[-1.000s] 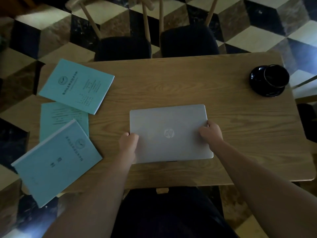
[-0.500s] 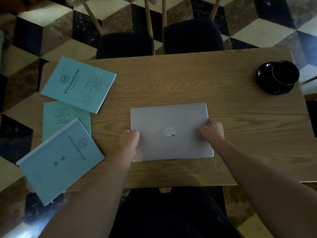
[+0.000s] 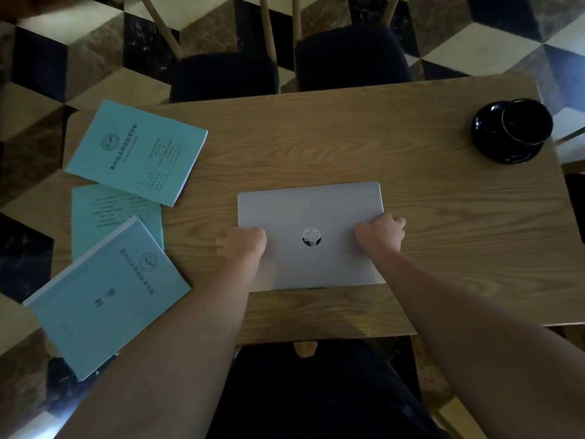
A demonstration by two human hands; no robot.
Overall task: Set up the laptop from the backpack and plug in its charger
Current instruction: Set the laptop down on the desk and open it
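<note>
Hands grip your closed laptop mid-frame: left hand and right hand curl fingers over its side edges on the table.

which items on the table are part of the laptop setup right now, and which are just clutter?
In the job:
- laptop, lid closed, flat on the table
- left hand on its left edge
- right hand on its right edge
No charger or backpack in view.

Lying about:
- three teal booklets, left side
- black cup on saucer, far right corner
- two chairs across the table
</note>
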